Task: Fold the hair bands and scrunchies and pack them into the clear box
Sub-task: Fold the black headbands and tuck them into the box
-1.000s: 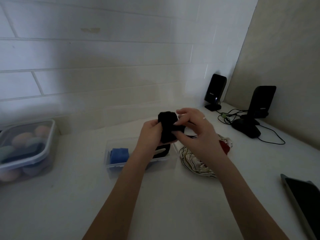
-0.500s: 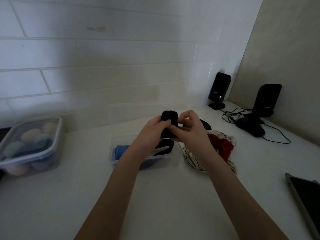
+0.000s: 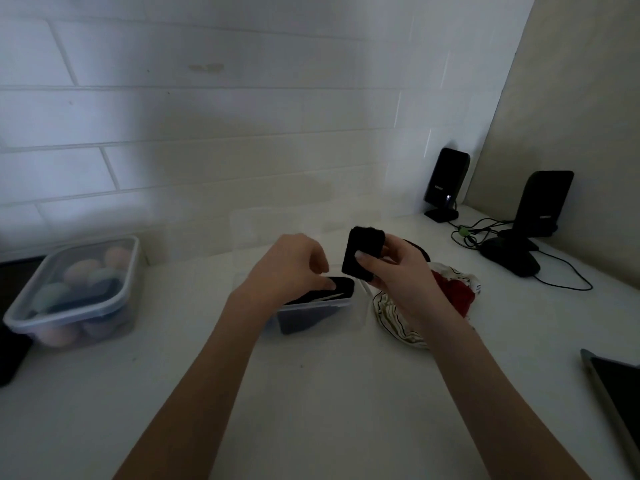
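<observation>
Right hand [image 3: 398,271] pinching folded black hair band [image 3: 362,254] above clear box [image 3: 358,306]; left hand [image 3: 294,268] loosely curled, holding nothing.

My left hand [image 3: 294,268] covers the left half of the clear box [image 3: 346,313]; what lies under my fingers there I can't tell. Dark item in the box [image 3: 341,289] just past my left fingertips: too dim to identify. Folded black band [image 3: 362,252] is partly hidden behind my right thumb. My right hand [image 3: 398,271] and wrist hide much of the striped and red scrunchies [image 3: 457,289]. Tablet [image 3: 616,393] is cut off at the right edge.
</observation>
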The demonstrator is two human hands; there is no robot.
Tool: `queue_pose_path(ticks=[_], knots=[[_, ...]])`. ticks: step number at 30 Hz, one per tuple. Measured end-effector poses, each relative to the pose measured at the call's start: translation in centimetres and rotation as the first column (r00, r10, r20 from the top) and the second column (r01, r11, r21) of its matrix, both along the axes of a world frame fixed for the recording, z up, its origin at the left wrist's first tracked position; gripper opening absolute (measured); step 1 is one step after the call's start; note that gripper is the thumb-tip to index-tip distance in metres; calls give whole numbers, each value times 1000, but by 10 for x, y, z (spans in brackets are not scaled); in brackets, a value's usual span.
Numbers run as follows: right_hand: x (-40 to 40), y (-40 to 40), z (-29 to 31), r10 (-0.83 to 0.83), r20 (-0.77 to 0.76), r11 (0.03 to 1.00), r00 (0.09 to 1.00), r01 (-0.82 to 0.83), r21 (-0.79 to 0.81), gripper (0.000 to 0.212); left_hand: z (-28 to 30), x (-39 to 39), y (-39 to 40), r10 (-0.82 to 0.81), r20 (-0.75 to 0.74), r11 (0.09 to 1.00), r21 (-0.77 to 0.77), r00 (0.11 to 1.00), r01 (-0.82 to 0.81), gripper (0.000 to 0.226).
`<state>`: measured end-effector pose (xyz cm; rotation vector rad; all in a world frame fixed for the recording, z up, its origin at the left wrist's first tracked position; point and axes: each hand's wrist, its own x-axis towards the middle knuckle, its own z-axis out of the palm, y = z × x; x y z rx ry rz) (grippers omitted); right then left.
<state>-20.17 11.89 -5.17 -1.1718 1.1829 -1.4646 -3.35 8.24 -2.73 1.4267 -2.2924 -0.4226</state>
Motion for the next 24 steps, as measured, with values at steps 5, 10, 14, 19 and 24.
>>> queue_pose_path(ticks=[5,10,14,19,24], knots=[[-1,-1,-4,11,-70,999,997,-14,-38,26,-16,-6,2,93,262,995,7,960,-99,37],[1,2,-7,29,-221,998,975,-39,-42,28,-18,-10,8,137,281,989,-84,950,-118,44],[2,2,-7,6,-333,998,943,-27,-58,27,-25,-6,6,116,281,993,-50,953,-106,43],[7,4,-12,-19,-478,995,878,-31,-96,25,-22,0,0,25,278,999,38,960,-37,49],[7,3,-11,-33,-519,992,854,-35,-122,23,-9,1,-3,-49,118,967,254,992,17,58]])
